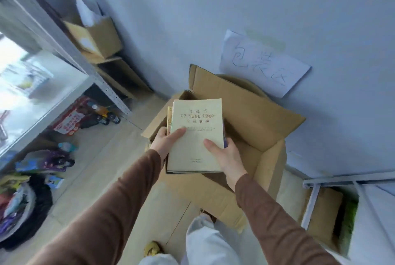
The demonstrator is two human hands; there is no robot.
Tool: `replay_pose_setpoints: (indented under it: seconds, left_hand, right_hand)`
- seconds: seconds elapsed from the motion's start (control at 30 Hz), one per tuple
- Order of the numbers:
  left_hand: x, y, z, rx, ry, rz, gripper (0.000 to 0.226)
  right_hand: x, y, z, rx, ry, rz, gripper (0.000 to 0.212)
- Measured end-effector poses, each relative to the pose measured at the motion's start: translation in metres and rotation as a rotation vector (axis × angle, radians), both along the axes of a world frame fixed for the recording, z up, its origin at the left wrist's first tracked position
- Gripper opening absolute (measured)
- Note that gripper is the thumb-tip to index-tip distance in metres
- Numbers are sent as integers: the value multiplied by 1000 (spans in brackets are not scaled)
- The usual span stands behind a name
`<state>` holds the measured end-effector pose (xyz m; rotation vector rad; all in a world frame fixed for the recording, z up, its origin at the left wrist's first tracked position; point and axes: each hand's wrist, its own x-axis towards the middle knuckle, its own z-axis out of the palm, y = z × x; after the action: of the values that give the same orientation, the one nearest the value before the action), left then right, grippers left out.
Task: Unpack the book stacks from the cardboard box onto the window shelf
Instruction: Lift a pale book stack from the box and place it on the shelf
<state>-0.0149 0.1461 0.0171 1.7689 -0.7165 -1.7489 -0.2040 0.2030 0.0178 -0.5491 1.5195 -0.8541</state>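
Note:
A stack of books (195, 123) with a pale yellow cover on top is held over the open cardboard box (245, 106) on the floor. My left hand (165, 142) grips the stack's left edge, thumb lying on the cover. My right hand (224, 154) holds its right edge, thumb also on the cover. Both sleeves are brown. The window shelf (49, 85) is a pale ledge at the left, under a bright window. The stack and the flaps hide the inside of the box.
A grey metal rack upright (102, 87) slants beside the shelf. A smaller open carton (96, 40) stands in the far corner. Bottles and packets (85, 117) lie under the shelf, with a full bin (19, 207) at lower left. A white frame (314, 196) stands at right.

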Motion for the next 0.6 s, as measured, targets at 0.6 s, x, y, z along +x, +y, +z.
replay_pose_setpoints:
  seconds: [0.6]
  left_hand:
    - [460,318,181,-429,-73,837,48]
  right_hand:
    - [481,171,151,-341,-157,778,61]
